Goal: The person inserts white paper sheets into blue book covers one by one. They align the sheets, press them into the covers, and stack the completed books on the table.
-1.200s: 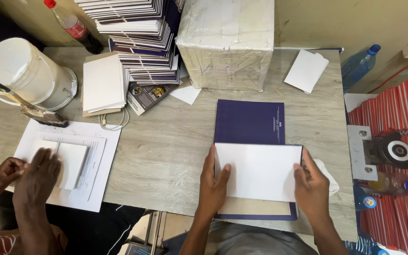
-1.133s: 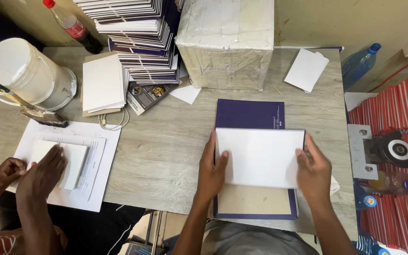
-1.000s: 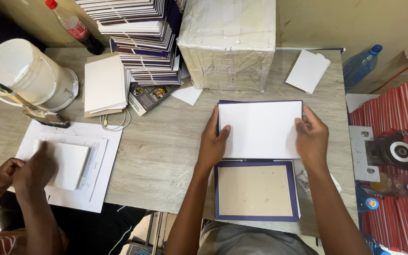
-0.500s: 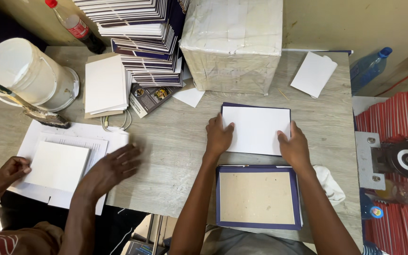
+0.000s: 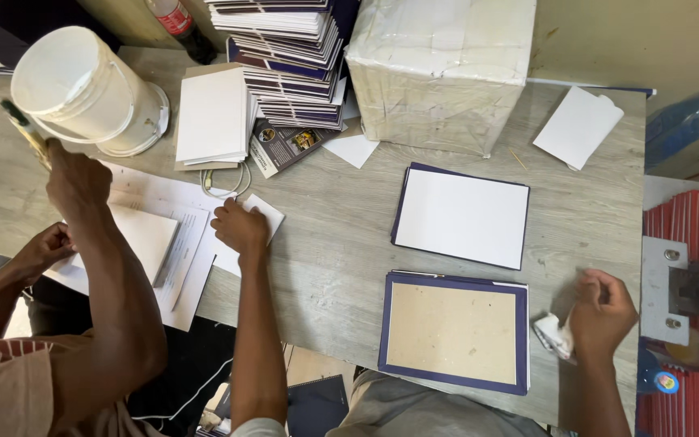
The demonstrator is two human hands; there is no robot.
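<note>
Near the front edge of the grey surface [image 5: 341, 243] lies an open dark blue cover [image 5: 455, 332] with a brown board in its middle. Just behind it, toward the back edge, lies the other half of the cover with a white sheet [image 5: 463, 217] pressed flat on it. That half looks done. The brown half has no white sheet on it yet, so about half the work seems left.

The right hand [image 5: 602, 316] is near the right edge, curled shut around a crumpled white cloth [image 5: 554, 336], just beside the brown half. The left hand [image 5: 240, 228] reaches far toward the left side, fingers bent down on a small white card [image 5: 264, 214].

At the left edge, another person's hands [image 5: 78, 182] work over white papers [image 5: 155, 235], one lifting a brush by a white bucket [image 5: 82, 89]. A stack of white sheets [image 5: 212, 117] waits near the back edge.
</note>
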